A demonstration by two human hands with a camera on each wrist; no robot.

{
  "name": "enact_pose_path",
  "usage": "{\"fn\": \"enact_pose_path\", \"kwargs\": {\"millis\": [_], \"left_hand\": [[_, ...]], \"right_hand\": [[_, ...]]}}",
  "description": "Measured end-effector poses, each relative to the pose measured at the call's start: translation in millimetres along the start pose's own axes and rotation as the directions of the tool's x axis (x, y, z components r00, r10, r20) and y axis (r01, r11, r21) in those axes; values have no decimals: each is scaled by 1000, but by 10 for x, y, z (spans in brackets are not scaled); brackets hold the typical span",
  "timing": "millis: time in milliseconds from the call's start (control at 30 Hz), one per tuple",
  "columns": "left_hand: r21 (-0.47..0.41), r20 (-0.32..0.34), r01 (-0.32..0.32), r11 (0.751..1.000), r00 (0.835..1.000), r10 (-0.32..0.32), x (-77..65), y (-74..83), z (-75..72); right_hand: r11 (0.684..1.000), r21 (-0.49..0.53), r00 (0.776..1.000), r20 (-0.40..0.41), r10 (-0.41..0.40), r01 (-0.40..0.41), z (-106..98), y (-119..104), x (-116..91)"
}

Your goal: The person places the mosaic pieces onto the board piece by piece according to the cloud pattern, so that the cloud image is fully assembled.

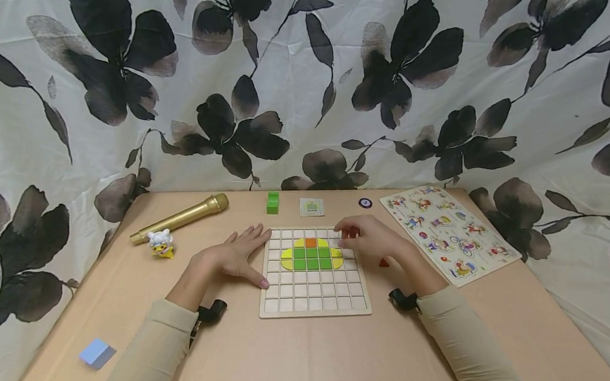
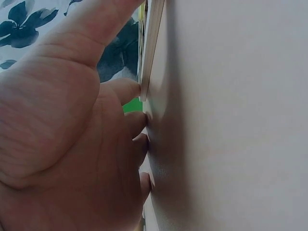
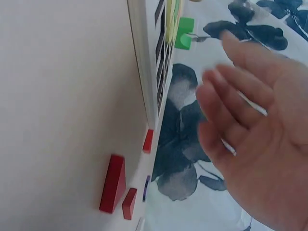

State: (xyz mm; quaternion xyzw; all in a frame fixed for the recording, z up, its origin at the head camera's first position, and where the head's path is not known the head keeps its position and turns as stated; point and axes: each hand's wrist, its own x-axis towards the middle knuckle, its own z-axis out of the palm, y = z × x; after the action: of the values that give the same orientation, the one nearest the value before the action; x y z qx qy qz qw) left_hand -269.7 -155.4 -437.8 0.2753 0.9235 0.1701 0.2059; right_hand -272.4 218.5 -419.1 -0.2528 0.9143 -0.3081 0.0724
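Observation:
A white gridded board [image 1: 315, 303] lies flat at the table's middle, with green, yellow and orange pieces forming a shape in its upper part. My left hand [image 1: 235, 257] rests beside its left edge, fingers spread, thumb at the frame; in the left wrist view the fingertips touch the table and the board's edge. Above the board's upper right corner hovers my right hand [image 1: 369, 236], nothing between its loosely bent fingers in the right wrist view. Red blocks [image 3: 113, 184] lie on the table below that hand; one red triangle [image 1: 384, 262] shows right of the board.
Behind the board stand green blocks [image 1: 272, 203], a small pattern card [image 1: 311, 207] and a dark round disc [image 1: 365, 203]. A picture board [image 1: 434, 220] lies right. Left are a gold microphone [image 1: 179, 219], a small figurine [image 1: 160, 244] and a blue block [image 1: 97, 354].

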Motion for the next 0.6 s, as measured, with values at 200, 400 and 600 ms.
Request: {"fn": "enact_pose_path", "kwargs": {"millis": [200,400,600], "left_hand": [[11,-1,-1,1000,1000,1,5,-2,0],[8,0,1,1000,1000,-1,8,-2,2],[6,-2,-2,1000,1000,2,15,-5,2]], "right_hand": [[996,22,973,-212,90,-87,-96,102,8],[989,17,962,-228,148,-148,-116,322,43],[988,-35,971,-194,139,-149,-99,499,64]]}}
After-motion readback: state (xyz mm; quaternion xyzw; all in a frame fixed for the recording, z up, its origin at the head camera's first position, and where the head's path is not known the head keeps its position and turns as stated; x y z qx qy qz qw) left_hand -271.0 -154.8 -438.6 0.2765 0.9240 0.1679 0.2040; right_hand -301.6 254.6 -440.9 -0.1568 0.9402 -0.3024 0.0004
